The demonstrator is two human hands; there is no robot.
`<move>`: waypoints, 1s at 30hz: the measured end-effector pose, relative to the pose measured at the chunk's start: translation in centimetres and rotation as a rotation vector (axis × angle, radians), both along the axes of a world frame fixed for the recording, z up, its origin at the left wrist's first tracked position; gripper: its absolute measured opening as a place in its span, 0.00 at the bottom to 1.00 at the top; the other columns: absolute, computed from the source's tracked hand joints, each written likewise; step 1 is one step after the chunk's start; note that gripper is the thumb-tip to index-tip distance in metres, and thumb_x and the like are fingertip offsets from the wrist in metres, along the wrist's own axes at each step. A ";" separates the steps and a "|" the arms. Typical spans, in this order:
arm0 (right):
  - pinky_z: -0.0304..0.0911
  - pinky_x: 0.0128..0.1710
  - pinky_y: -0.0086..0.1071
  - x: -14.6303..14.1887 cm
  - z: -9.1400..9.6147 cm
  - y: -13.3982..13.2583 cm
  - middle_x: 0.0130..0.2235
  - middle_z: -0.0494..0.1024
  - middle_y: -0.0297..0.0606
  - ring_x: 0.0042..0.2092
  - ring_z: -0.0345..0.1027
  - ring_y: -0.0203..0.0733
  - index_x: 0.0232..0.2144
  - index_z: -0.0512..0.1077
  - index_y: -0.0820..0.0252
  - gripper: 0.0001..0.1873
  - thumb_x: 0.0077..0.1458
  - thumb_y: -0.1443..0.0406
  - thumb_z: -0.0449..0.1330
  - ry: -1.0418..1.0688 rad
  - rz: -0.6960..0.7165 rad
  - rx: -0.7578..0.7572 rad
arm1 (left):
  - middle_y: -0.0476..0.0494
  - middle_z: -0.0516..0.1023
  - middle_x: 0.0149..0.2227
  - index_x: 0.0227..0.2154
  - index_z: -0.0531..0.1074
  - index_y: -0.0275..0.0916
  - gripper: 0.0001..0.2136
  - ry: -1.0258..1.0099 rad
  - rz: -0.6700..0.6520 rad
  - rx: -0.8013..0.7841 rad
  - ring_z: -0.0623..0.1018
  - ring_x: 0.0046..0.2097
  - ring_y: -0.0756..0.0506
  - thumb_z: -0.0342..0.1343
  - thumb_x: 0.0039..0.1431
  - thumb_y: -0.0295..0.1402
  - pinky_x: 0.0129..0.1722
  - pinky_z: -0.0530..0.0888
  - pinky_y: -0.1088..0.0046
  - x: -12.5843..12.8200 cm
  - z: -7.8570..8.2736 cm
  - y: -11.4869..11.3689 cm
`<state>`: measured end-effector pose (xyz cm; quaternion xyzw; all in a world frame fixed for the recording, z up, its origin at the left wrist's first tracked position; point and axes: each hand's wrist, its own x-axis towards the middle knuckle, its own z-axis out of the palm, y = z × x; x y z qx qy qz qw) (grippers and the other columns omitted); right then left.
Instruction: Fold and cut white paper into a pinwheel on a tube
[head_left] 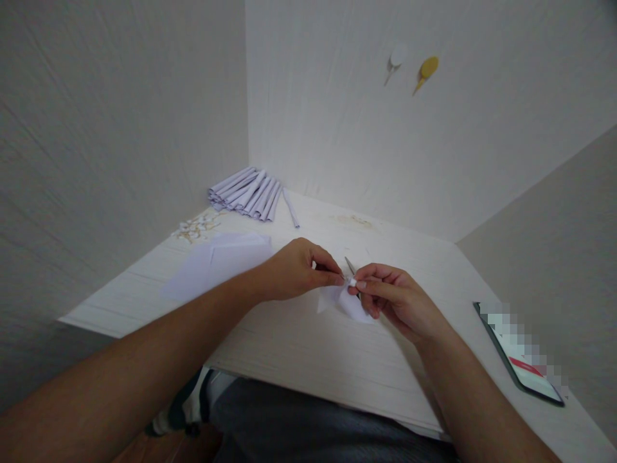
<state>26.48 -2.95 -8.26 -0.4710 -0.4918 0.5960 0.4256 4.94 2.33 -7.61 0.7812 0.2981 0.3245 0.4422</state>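
Note:
My left hand (299,269) and my right hand (393,297) meet over the middle of the white desk (313,360). Both pinch a small piece of white paper (340,299) between thumb and fingers. A thin metal tip, perhaps small scissors or tweezers (349,265), sticks up between the hands; my right hand seems to hold it. The fingers of both hands are closed.
A fanned stack of rolled white paper strips (245,193) lies at the back corner, one loose roll (290,207) beside it. Small paper bits (197,228) lie at the left. A flat white sheet (216,263) is under my left forearm. A phone (518,354) sits at right.

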 end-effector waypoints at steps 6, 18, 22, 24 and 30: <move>0.54 0.18 0.27 -0.1 0.1 0.0 0.28 0.81 0.36 0.19 0.61 0.30 0.28 0.80 0.60 0.08 0.44 0.64 0.73 0.031 0.002 -0.031 | 0.45 0.84 0.30 0.31 0.84 0.38 0.05 0.012 -0.046 -0.014 0.78 0.34 0.47 0.64 0.54 0.30 0.35 0.71 0.72 0.0 0.0 0.0; 0.53 0.20 0.28 0.0 0.0 0.0 0.29 0.81 0.36 0.20 0.60 0.31 0.30 0.79 0.59 0.08 0.46 0.64 0.72 0.060 -0.026 -0.001 | 0.44 0.84 0.34 0.36 0.83 0.37 0.10 0.000 -0.088 0.033 0.79 0.37 0.46 0.57 0.61 0.32 0.39 0.72 0.70 0.0 -0.2 0.2; 0.53 0.20 0.28 -0.1 0.0 0.1 0.29 0.81 0.35 0.20 0.61 0.31 0.30 0.79 0.59 0.08 0.46 0.64 0.72 0.066 -0.036 0.008 | 0.45 0.83 0.33 0.36 0.81 0.37 0.08 -0.019 -0.046 0.043 0.77 0.35 0.47 0.57 0.59 0.31 0.37 0.72 0.71 0.1 -0.3 0.2; 0.53 0.20 0.29 -0.1 -0.1 0.1 0.29 0.81 0.35 0.20 0.60 0.31 0.30 0.79 0.59 0.08 0.46 0.64 0.72 0.060 -0.044 0.012 | 0.47 0.80 0.31 0.34 0.79 0.36 0.05 -0.054 -0.018 0.043 0.76 0.33 0.48 0.59 0.58 0.31 0.35 0.71 0.72 0.2 -0.5 0.2; 0.53 0.21 0.29 0.0 -0.1 0.1 0.30 0.81 0.35 0.20 0.61 0.31 0.32 0.79 0.59 0.09 0.47 0.63 0.71 0.055 -0.034 0.017 | 0.48 0.78 0.28 0.30 0.77 0.36 0.05 -0.083 -0.011 0.034 0.74 0.32 0.49 0.59 0.57 0.31 0.34 0.70 0.72 0.2 -0.4 0.1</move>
